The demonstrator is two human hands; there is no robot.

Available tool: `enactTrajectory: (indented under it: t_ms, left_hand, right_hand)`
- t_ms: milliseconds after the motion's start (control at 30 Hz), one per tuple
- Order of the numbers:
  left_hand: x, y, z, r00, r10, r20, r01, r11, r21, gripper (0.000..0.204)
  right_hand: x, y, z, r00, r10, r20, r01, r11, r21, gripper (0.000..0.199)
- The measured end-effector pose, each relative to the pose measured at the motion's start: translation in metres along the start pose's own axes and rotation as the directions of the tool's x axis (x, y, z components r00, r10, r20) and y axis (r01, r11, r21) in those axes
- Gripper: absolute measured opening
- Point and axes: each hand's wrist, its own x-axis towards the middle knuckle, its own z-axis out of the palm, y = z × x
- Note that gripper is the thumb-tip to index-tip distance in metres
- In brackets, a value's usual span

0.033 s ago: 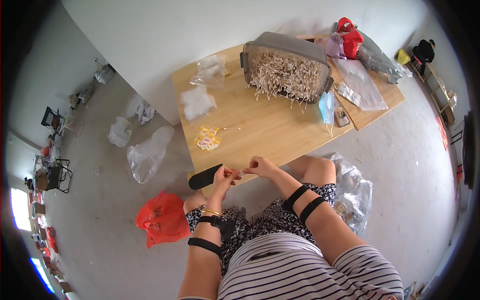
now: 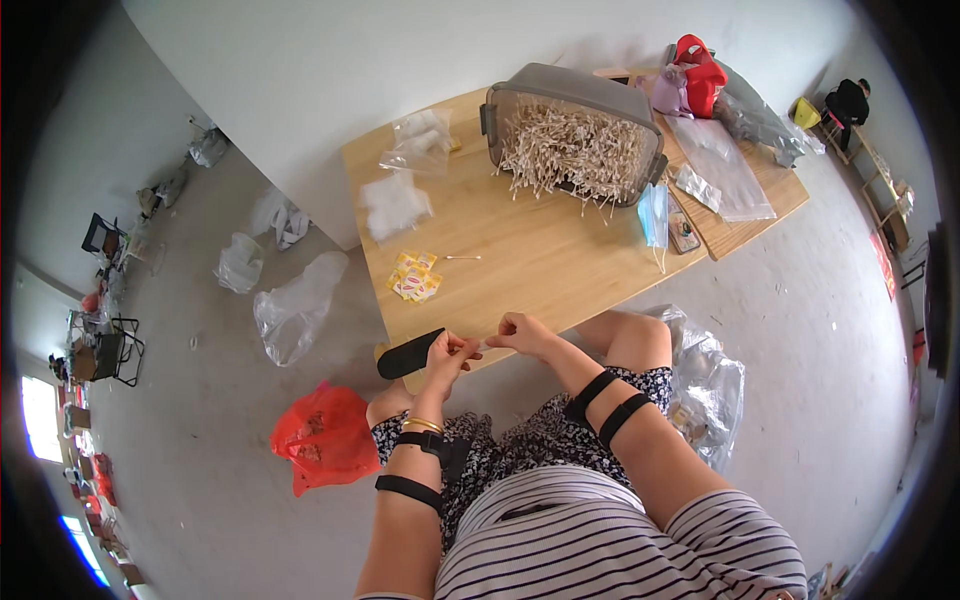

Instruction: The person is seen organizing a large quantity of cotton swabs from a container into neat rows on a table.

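At the table's near edge, my left hand (image 2: 453, 352) and my right hand (image 2: 524, 335) are close together, each with fingers pinched. Between the fingertips is a small see-through piece (image 2: 484, 347), seemingly thin plastic; its exact kind is too small to make out. Beyond them, a single cotton swab (image 2: 463, 257) lies beside a little heap of yellow and white printed slips (image 2: 414, 277). Farther back, a grey plastic bin (image 2: 570, 85) rests tipped toward me, and many cotton swabs (image 2: 570, 150) spill at its mouth. Left of my left hand lies a flat black rounded piece (image 2: 408, 355).
On the wooden table (image 2: 540, 265) are a pile of clear whitish plastic (image 2: 396, 205), a clear bag (image 2: 417, 140), a blue face mask (image 2: 653, 215) and a phone (image 2: 684, 235). A red plastic bag (image 2: 325, 440) and clear bags (image 2: 300, 305) lie on the floor. Someone in black (image 2: 850, 105) sits far right.
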Motion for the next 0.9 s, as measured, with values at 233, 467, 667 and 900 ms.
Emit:
enactTrajectory:
  t_ms: [233, 467, 667, 900]
  left_hand:
    - [-0.001, 0.007, 0.007, 0.996, -0.029, 0.087, 0.034, 0.998, -0.056, 0.034]
    - [-0.015, 0.015, 0.018, 0.997, -0.056, 0.055, 0.056, 0.998, -0.012, 0.055]
    - [-0.052, 0.011, 0.023, 0.986, 0.163, 0.041, -0.167, 0.973, 0.158, 0.030]
    - [-0.099, 0.064, 0.024, 0.956, 0.272, 0.111, -0.293, 0.903, 0.315, 0.026]
  right_hand:
    - [0.004, 0.010, -0.003, 0.994, -0.094, 0.052, 0.092, 0.994, 0.056, 0.037]
    - [-0.008, -0.003, 0.009, 0.905, -0.407, -0.128, 0.378, 0.904, -0.198, 0.023]
    - [-0.042, -0.042, 0.006, 0.972, -0.231, -0.028, 0.232, 0.955, 0.186, 0.019]
    - [-0.089, -0.067, -0.024, 0.957, -0.266, -0.115, 0.287, 0.810, 0.511, 0.014]
